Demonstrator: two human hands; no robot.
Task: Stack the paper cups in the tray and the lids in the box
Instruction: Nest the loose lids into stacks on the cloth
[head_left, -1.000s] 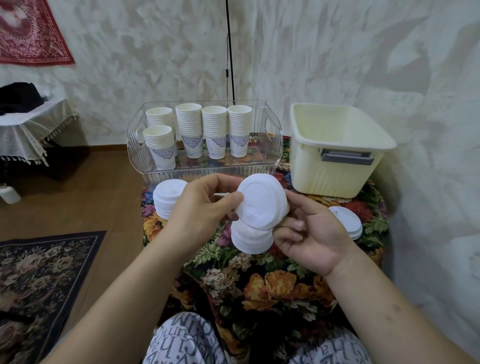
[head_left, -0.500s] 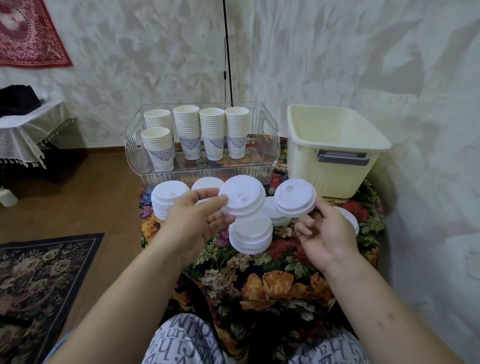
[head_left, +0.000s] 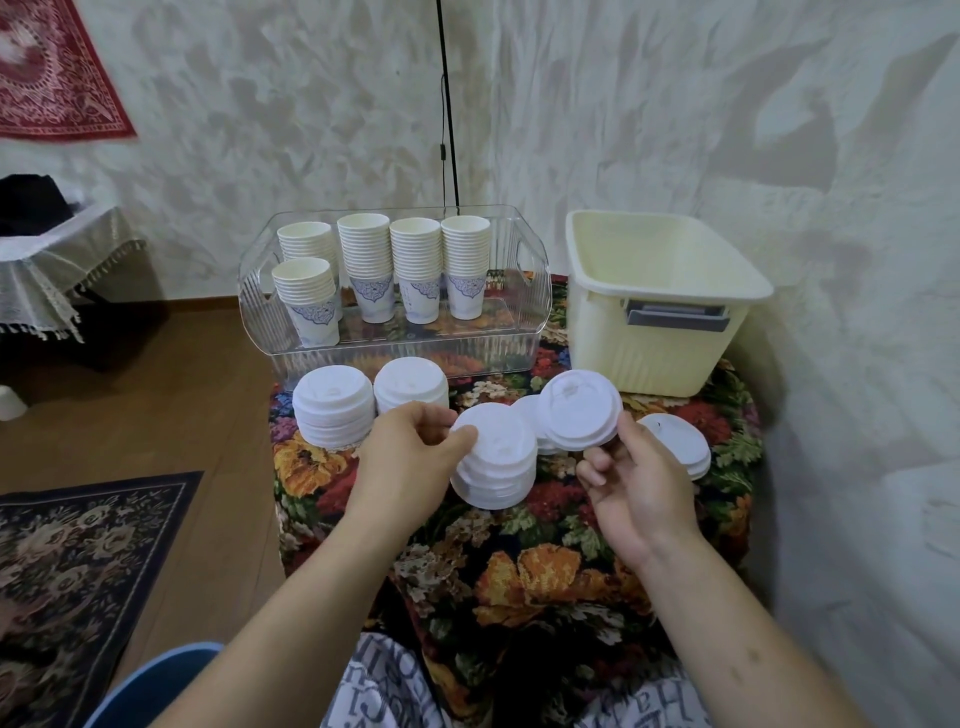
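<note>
Several stacks of white paper cups (head_left: 415, 265) stand in the clear plastic tray (head_left: 395, 353) at the back. To its right sits the cream box (head_left: 649, 332), with nothing visible inside. White lids lie in piles on the floral cloth. My left hand (head_left: 410, 457) pinches the top lid of the middle pile (head_left: 496, 457) at its left rim. My right hand (head_left: 631, 478) holds a small stack of lids (head_left: 579, 410) raised above the table. Two taller lid piles (head_left: 335, 405) stand at the left, and a low lid pile (head_left: 678, 447) lies at the right.
The small table (head_left: 519, 571) is covered with a floral cloth. A black cable (head_left: 448, 104) hangs down the wall behind the tray. The wall is close on the right. A dark rug (head_left: 78, 561) lies on the wooden floor at left, past a lace-covered side table (head_left: 47, 270).
My hands split the lids apart. My right hand carried its lids up and right; my left hand lowered its lid onto the middle pile.
</note>
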